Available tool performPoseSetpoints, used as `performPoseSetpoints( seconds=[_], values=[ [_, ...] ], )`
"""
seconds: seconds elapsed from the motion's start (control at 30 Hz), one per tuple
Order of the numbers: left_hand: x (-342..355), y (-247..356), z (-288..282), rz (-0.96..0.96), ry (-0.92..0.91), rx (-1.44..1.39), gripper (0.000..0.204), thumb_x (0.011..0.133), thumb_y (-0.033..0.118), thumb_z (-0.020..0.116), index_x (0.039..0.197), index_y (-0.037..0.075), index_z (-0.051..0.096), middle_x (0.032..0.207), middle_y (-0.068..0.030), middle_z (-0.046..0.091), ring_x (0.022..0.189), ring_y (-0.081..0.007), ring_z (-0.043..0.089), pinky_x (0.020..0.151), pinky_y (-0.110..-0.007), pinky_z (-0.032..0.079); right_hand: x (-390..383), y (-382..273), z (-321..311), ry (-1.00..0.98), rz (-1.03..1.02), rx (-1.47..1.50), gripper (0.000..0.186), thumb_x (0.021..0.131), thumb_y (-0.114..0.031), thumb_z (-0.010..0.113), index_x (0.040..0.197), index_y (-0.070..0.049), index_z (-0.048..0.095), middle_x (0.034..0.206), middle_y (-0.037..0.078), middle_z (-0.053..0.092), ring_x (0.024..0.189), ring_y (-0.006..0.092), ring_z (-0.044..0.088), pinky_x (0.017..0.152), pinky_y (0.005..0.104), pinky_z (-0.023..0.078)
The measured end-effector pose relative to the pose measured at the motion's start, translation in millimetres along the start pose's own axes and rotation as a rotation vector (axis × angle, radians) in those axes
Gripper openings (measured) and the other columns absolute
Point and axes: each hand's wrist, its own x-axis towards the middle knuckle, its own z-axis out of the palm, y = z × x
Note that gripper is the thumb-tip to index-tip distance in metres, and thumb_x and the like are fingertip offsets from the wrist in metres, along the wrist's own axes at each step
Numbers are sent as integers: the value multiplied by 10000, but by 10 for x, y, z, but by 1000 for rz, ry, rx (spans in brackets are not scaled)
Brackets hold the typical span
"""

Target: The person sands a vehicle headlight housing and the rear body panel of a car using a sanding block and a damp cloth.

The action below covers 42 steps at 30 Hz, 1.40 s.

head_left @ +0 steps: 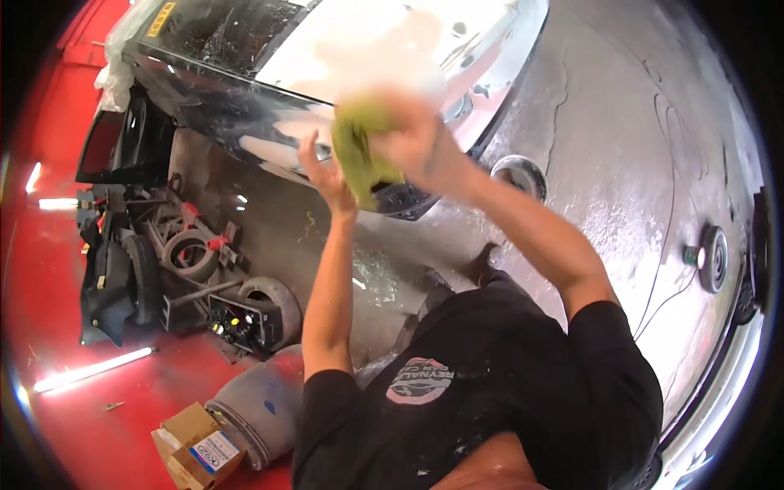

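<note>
A green cloth (359,151), smeared by motion, hangs in front of a car with a white, patchy hood (298,61). My right hand (416,147) is blurred but closed on the cloth's upper right side. At the cloth's left edge, my left hand (328,178) is raised with its fingers apart; I cannot tell whether it touches the fabric. Both hands are over the car's front corner, where a dark bumper part (400,204) shows beneath them. Whether the cloth meets the paintwork is hidden by the blur.
Tyres (189,255), a black panel (126,143) and car parts lie at the left. Nearer are a grey drum (260,412), a cardboard box (192,453) and a lit tube (94,370). A round grey-rimmed object (523,175) sits by the car; cords (671,216) cross the right floor.
</note>
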Motion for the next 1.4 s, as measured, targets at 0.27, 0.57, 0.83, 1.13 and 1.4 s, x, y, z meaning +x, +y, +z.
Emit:
performPoseSetpoints(
  seconds=[0.27, 0.57, 0.83, 1.13, 1.4],
  values=[
    [-1729, -9, -311, -317, -363, 40, 425, 927, 14, 608, 1349, -34, 586, 1257, -190, 607, 1139, -313, 606, 1011, -399, 485, 1342, 478, -392, 97, -378, -1056, 545, 902, -146, 663, 1440, -109, 578, 1301, 218, 625, 1109, 392, 672, 910, 452, 573],
    [-3909, -912, -1043, -791, -1333, 190, 534, 920, 321, 707, 1329, -19, 663, 1280, -247, 713, 1176, -386, 694, 1037, -456, 534, -2547, 1673, -1615, -595, 585, -756, 576, 971, -183, 650, 1530, -119, 526, 1391, 251, 639, 1287, 442, 598, 1078, 510, 487],
    [-4295, -1503, -1333, -1043, -817, 534, 323, 834, 246, 647, 773, -61, 727, 667, -302, 650, 639, -401, 702, 610, -536, 508, -4342, 2293, -4190, 92, 1097, -457, 517, 855, -188, 701, 1335, 3, 689, 914, 153, 759, 766, 207, 737, 704, 360, 593],
    [-3702, 403, 1392, -1066, -684, 245, 348, 952, 259, 701, 1204, 20, 723, 1065, -134, 737, 882, -246, 694, 771, -372, 555, -3158, 1946, -5951, 90, 1099, -340, 507, 903, -174, 689, 1380, -7, 669, 954, 90, 736, 795, 152, 696, 677, 287, 557],
    [-2023, 404, 570, -448, 123, 750, 250, 967, 78, 640, 1178, -39, 707, 1087, -184, 734, 977, -305, 712, 908, -398, 550, -2005, 2202, -6373, -56, 890, -489, 477, 917, -179, 668, 1364, -16, 692, 913, 90, 748, 801, 136, 663, 710, 297, 529]
  ],
)
